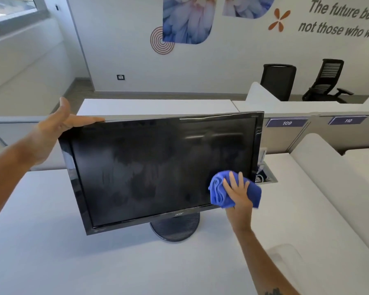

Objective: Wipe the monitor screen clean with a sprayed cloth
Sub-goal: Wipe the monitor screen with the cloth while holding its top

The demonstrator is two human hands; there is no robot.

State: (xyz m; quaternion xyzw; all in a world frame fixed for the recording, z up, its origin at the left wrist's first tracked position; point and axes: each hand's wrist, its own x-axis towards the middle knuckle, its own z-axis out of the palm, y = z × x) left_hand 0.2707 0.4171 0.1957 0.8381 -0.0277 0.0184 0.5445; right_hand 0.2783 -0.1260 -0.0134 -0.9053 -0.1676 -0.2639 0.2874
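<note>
A black monitor [153, 167] stands on a round base [175, 228] on the white desk [73, 262], tilted with its left side nearer me. Its dark screen shows streaky wet patches across the middle. My right hand [237, 192] presses a bunched blue cloth [218, 188] flat against the screen's lower right corner. My left hand [60, 124] rests on the monitor's top left corner, fingers laid along the top edge and thumb raised.
A cable port box [264, 177] sits in the desk just right of the monitor. Grey partitions with labels 109 [287, 123] and 110 [348, 120] run behind. Two black office chairs [278, 81] stand by the far wall. A clear object [285, 252] lies near my right forearm.
</note>
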